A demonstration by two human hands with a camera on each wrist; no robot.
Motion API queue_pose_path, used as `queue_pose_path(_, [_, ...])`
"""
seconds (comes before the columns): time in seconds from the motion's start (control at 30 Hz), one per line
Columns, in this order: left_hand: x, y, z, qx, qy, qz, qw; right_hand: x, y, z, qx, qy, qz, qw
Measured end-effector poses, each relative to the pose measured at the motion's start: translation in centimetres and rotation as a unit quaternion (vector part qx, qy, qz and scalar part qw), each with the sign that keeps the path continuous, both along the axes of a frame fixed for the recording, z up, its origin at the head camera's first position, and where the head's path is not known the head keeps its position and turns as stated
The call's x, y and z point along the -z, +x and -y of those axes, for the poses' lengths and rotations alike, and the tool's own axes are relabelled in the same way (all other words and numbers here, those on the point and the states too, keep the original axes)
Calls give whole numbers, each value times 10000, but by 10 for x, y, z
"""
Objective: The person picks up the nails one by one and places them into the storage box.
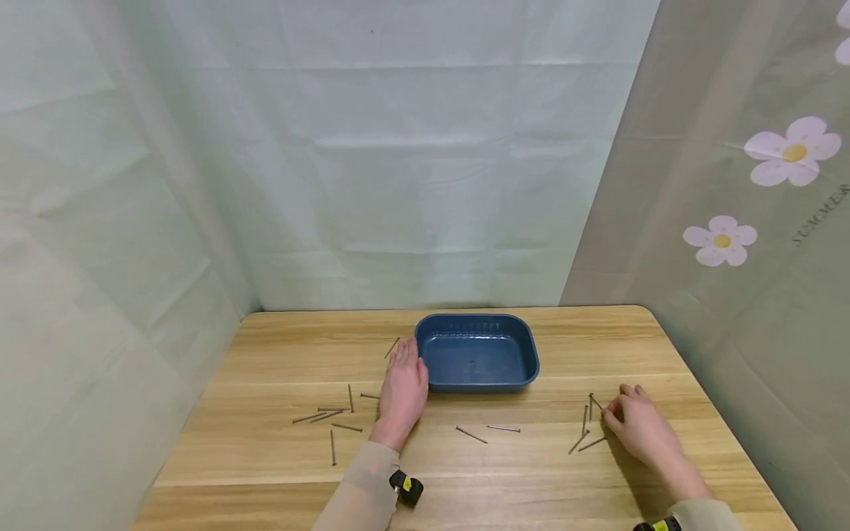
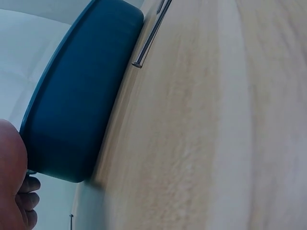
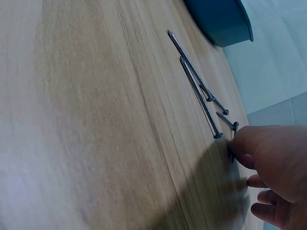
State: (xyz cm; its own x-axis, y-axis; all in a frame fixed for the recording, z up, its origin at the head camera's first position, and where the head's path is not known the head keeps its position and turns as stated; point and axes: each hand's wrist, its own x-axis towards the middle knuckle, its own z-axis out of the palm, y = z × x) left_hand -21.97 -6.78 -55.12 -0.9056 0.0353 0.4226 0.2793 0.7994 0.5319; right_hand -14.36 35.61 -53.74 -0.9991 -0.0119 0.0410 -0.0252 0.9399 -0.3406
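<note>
A dark blue plastic basin (image 1: 476, 388) sits toward the back of the wooden table. My left hand (image 1: 403, 387) lies along the basin's left end, fingers extended against its side; the left wrist view shows the basin's outer wall (image 2: 79, 91) and part of the hand. At the right, my right hand (image 1: 640, 428) pinches a steel nail (image 1: 596, 402) between thumb and index finger. Several more nails (image 1: 584, 420) lie loosely beside those fingertips, and in the right wrist view two long nails (image 3: 199, 96) lie just past the thumb.
Several nails (image 1: 327, 415) are scattered left of my left forearm, with one nail (image 1: 392, 347) behind that hand. Two nails (image 1: 471, 434) lie in front of the basin. Pale fabric (image 1: 425, 184) hangs behind the table, and a flowered curtain (image 1: 750, 310) borders its right side.
</note>
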Motion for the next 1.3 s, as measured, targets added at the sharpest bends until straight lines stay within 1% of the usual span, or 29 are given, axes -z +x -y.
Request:
queue_pose_path(0.3, [-1,0,0,-2,-113,37,9999,1,1,0,3,-6,1,10000])
queue_pose_path(0.6, [-1,1,0,-22,-60,141,9999,2,0,-2,14,-4,26,10000])
queue_pose_path(0.87, [0,-1,0,0,-87,111,9999,1,0,-3,11,-34,13,10000])
queue_pose_path(1.07, [-1,-2,1,10,-81,44,10000,-2,-1,0,26,-111,-171,9998])
queue_pose_path(1.3, [-1,-1,1,-34,-95,207,9997,-9,-6,9,4,-349,-313,9989])
